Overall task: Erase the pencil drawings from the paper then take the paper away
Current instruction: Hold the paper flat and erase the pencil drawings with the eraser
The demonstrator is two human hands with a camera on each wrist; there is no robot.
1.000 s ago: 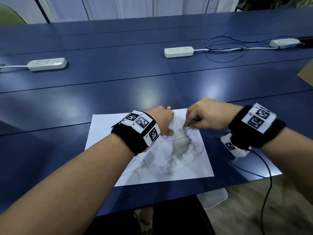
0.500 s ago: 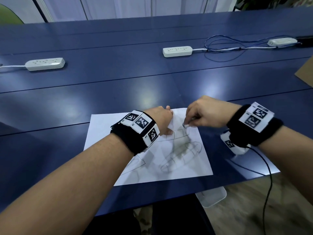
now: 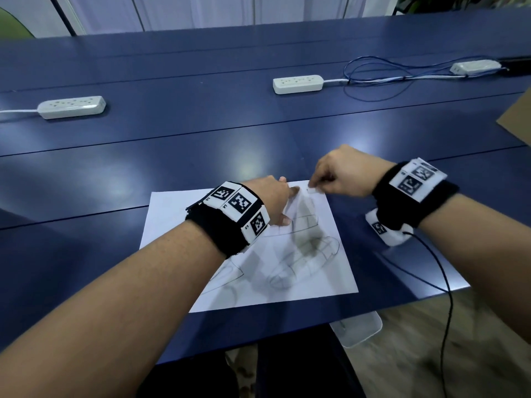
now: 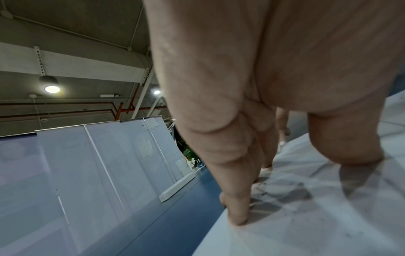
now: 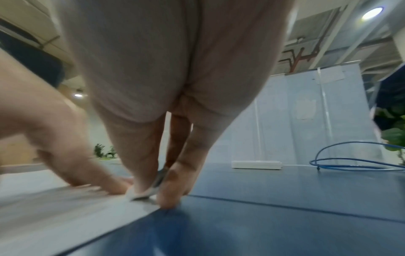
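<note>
Head view: paper (image 3: 178, 216) flat near the blue surface's (image 3: 172, 156) near edge, pencil lines visible. Left hand (image 3: 270, 196) presses it, fingers straight. Left wrist view: fingertips (image 4: 236, 220) on the sheet. Right wrist view: right hand (image 5: 153, 69) pinches eraser (image 5: 151, 188) at the paper's far edge.

Your left forearm (image 3: 161, 271) hides part of the pencil drawing (image 3: 301, 254) on the paper (image 3: 184, 214). The eraser (image 5: 156, 180) is blurry between your right hand's fingers (image 5: 140, 166). The picture's edge cuts off the brown cardboard (image 3: 518, 122).
</note>
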